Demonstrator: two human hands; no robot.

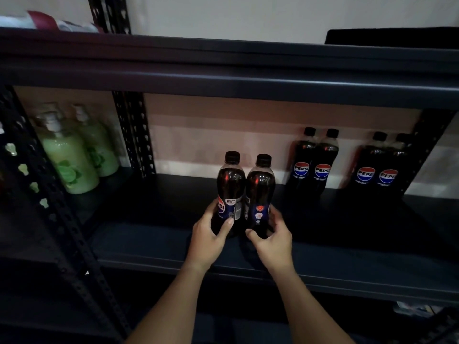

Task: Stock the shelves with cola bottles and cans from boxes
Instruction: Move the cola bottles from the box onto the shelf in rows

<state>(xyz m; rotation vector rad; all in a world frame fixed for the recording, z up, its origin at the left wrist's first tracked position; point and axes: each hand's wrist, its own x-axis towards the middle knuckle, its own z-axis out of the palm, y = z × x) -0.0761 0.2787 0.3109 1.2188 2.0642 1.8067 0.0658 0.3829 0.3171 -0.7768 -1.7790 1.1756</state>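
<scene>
Two cola bottles with black caps stand upright side by side on the dark shelf board (149, 242). My left hand (210, 238) grips the left cola bottle (231, 187) low on its label. My right hand (272, 240) grips the right cola bottle (260, 192) the same way. At the back right of the same shelf stand two pairs of cola bottles (314, 162) (380, 167), labels facing out.
Green pump bottles (72, 157) stand in the neighbouring bay to the left, behind a perforated black upright (134, 135). The upper shelf beam (223, 83) overhangs the bay. A right upright (427, 145) closes the bay.
</scene>
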